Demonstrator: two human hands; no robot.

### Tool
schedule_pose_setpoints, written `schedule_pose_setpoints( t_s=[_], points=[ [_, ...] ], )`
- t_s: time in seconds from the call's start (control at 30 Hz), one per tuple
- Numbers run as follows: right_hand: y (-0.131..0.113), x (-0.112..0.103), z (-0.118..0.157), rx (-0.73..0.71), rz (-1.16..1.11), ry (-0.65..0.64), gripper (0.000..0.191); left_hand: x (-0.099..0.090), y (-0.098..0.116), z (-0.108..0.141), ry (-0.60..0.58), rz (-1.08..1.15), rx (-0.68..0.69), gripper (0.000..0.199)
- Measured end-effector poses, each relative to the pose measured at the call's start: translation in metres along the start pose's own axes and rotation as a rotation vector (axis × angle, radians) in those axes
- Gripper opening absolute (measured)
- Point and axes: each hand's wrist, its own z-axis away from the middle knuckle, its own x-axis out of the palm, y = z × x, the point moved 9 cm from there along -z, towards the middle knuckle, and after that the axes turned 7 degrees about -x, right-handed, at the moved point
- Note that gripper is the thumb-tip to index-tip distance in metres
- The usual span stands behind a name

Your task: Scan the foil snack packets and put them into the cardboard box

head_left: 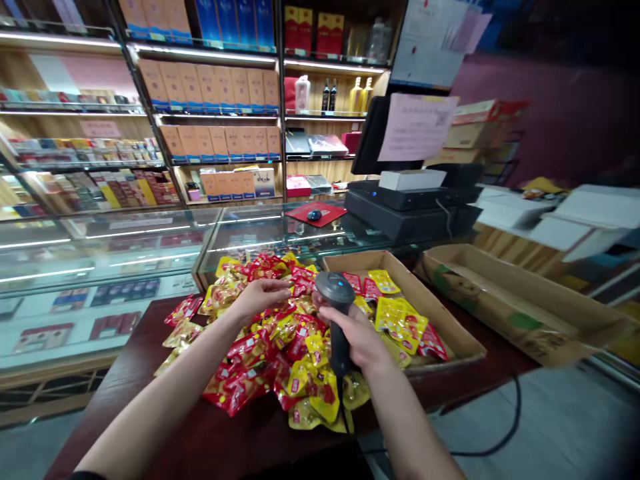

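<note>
Nearest: bare left forearm (pixel 155 417) and bare right forearm (pixel 410 417), reaching forward from the bottom edge over a dark red wooden worktop (pixel 115 407).

Left hand (pixel 263 298): palm down, fingers open and extended, over the pile of packets; contact with the packets impossible to tell.

Right hand (pixel 357 337): fingers closed firmly around the grip of the scanner.

Handheld barcode scanner (pixel 337 327): dark grey plastic, rounded wide head, small blue light on top, slim grip.

Long axis: close to upright, head at the top, grip downward, head just beside the left fingertips.

Cord: black scanner cord (pixel 343 407), running down from the base of the grip.

Scanner position: in the right hand, above the pile's far right side.

Pile: loose red and yellow snack packets (pixel 265 353), heaped on the worktop, shiny and crumpled.

Cardboard tray (pixel 440 313): low-walled, just right of the pile, holding more yellow and red packets.

Cardboard box (pixel 520 313): long and shallow, farther right, tilted at the worktop's edge.

Beyond: glass display counter (pixel 125 250), red mouse mat (pixel 333 213), black cash register (pixel 410 213), and shelves of boxed goods (pixel 215 87).
</note>
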Motion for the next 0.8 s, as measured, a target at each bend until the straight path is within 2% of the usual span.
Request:
schedule_pose_setpoints(
  t_s=[0.1,0.2,0.4,0.57,0.8],
  points=[
    [0.019,0.031,0.001,0.068,0.028,-0.078,0.031,-0.030,-0.012,0.014,0.055,-0.016,-0.006,0.051],
    [0.042,0.055,0.005,0.144,0.065,-0.169,0.034,-0.051,-0.025,0.027,0.105,-0.091,0.012,0.049],
    [0.084,0.073,0.009,0.205,0.152,-0.283,0.033,-0.074,-0.044,0.050,0.224,-0.406,0.108,0.036],
    [0.102,0.076,0.006,0.243,0.181,-0.279,0.034,-0.078,-0.057,0.056,0.249,-0.563,0.127,0.034],
    [0.111,0.079,0.001,0.287,0.158,-0.279,0.030,-0.059,-0.060,0.053,0.226,-1.008,0.118,0.050]
  ],
)
